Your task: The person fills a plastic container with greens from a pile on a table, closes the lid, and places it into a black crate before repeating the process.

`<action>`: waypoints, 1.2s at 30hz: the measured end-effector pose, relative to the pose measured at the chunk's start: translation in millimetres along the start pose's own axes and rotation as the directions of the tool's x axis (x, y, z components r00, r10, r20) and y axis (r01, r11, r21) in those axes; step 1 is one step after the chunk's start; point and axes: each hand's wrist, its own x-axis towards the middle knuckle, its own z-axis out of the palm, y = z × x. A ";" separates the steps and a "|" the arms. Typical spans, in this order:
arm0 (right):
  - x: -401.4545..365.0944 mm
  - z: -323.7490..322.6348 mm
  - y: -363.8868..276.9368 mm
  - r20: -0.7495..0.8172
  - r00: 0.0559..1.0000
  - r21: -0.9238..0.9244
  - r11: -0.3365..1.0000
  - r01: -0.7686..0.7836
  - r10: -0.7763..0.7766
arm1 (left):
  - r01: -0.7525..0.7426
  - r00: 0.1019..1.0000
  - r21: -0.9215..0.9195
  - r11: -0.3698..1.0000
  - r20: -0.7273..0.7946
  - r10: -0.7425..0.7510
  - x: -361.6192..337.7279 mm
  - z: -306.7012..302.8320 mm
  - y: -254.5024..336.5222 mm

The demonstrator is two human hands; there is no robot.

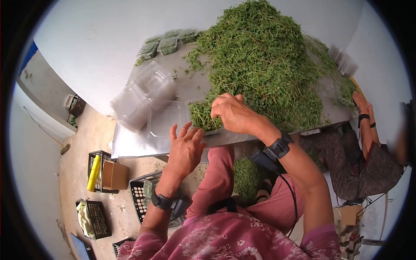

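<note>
A big heap of green sprouts (264, 60) covers most of a metal table (130, 145). My right hand (234, 115) rests on the near edge of the heap, its fingers curled around a small bunch of sprouts (201, 115). Just below the table's front edge my left hand (185, 149) hovers with fingers spread and holds nothing. It is next to an open clear plastic clamshell box (167, 117) that lies flat on the table. Both wrists carry black bands.
Stacked empty clamshell boxes (143, 93) lie left of the heap, filled ones (167, 43) at the far end. Another person (372, 156) sits at the right with an arm on the table. Black crates (102, 173) and a cardboard box (115, 175) stand on the floor.
</note>
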 end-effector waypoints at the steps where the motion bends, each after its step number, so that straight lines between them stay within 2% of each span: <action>1: -2.4 0.7 -2.4 0.056 0.998 -0.009 1.000 -0.008 0.009 | 0.001 1.000 0.005 1.000 0.009 -0.001 1.0 1.0 0.0; 5: -13.0 12.0 -8.3 0.188 0.981 -0.186 0.982 -0.020 0.055 | -0.005 0.999 0.025 1.000 0.036 0.004 7.8 2.9 1.9; 8: -16.7 20.9 -5.5 0.147 0.989 -0.215 0.977 0.011 0.021 | -0.006 0.998 0.052 0.999 0.055 0.003 14.4 5.9 2.8; 12: -23.0 32.3 0.3 0.002 0.998 -0.219 0.973 0.068 -0.069 | -0.016 1.000 0.021 1.000 0.017 0.016 20.6 16.4 -0.1; 15: -22.9 28.7 -0.7 -0.012 0.996 -0.116 0.989 0.092 -0.094 | -0.002 1.000 0.003 1.000 -0.015 0.002 24.6 19.6 -0.1; 18: -24.1 17.0 -0.5 -0.211 0.969 -0.073 0.990 0.118 -0.131 | 0.008 1.000 0.024 1.000 -0.014 -0.008 29.0 23.4 -2.7; 21: -28.7 -12.9 13.8 -0.222 0.973 -0.036 0.996 -0.078 0.068 | -0.023 0.999 0.044 0.999 -0.022 0.024 27.4 25.1 -3.6; 23: -36.9 -19.2 43.2 -0.313 0.933 0.102 0.983 -0.156 0.180 | -0.040 0.999 0.061 0.997 -0.019 0.041 24.8 20.6 -2.5; 26: -45.1 -22.0 79.8 -0.355 0.900 0.045 0.966 -0.255 0.254 | -0.055 0.998 0.053 0.997 -0.030 0.057 20.0 18.2 -5.7; 32: -27.7 -9.8 86.1 -0.270 0.841 0.213 0.880 -0.424 0.470 | -0.030 0.998 0.045 0.999 -0.051 0.032 17.5 20.8 -6.8; 33: -21.6 -11.3 80.2 -0.258 0.846 0.257 0.878 -0.404 0.466 | -0.027 0.997 0.050 0.998 -0.065 0.031 17.4 21.9 -6.9; 36: -0.4 -4.8 80.5 -0.266 0.892 0.032 0.928 -0.371 0.365 | -0.033 0.998 0.045 0.998 -0.044 0.035 17.0 20.5 -8.1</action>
